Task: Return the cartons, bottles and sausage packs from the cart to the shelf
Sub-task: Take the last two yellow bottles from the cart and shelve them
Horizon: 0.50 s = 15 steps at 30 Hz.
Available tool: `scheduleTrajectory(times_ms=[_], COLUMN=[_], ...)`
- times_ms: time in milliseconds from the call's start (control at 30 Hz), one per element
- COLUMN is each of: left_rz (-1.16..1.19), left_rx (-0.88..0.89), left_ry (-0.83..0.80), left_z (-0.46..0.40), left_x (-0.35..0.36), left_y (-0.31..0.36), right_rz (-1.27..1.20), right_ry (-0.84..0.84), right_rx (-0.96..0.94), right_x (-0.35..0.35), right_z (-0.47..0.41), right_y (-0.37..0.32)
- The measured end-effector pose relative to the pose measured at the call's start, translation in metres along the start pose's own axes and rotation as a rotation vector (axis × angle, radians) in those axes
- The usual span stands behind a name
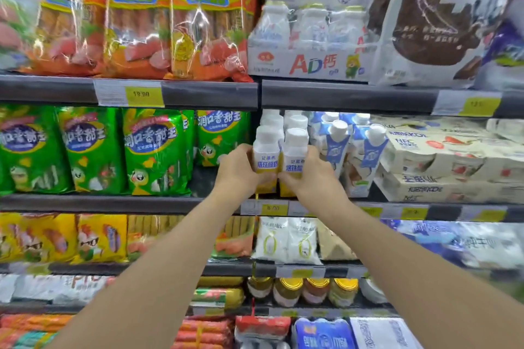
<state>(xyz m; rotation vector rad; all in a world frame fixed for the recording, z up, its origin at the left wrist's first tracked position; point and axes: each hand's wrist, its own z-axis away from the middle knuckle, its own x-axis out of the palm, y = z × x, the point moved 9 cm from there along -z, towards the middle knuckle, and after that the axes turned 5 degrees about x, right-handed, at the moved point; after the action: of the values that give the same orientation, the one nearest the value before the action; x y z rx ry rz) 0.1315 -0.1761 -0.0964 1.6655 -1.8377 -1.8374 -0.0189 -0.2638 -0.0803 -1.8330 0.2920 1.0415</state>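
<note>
Two white and yellow cartons with white caps stand side by side at the front of the middle shelf (119, 203). My left hand (237, 170) grips the left carton (266, 154) around its lower half. My right hand (307, 174) grips the right carton (295, 153) the same way. More of the same cartons stand behind them. Blue and white cartons (337, 144) stand just to the right. Green sausage packs (153, 150) fill the shelf to the left. The cart is out of view.
Orange sausage packs (136, 17) and AD bottle multipacks (309, 37) sit on the shelf above. Boxed drink cases (442, 161) stack at the right. Below are yellow snack packs (93, 238), white pouches (286, 241), jars (314, 290) and red sausages (204, 331).
</note>
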Motion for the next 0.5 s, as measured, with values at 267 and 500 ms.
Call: scheduleTrajectory(times_ms=[267, 500], left_rz=[-0.005, 0.033], left_rx=[0.049, 0.019], left_ry=[-0.012, -0.05], left_z=[0.007, 0.009], left_x=[0.001, 0.006], left_y=[0.013, 0.006], right_rz=[0.186, 0.278], right_ry=[0.099, 0.069], right_rx=[0.083, 0.049], right_x=[-0.007, -0.009], right_z=[0.008, 0.008], right_y=[0.006, 0.007])
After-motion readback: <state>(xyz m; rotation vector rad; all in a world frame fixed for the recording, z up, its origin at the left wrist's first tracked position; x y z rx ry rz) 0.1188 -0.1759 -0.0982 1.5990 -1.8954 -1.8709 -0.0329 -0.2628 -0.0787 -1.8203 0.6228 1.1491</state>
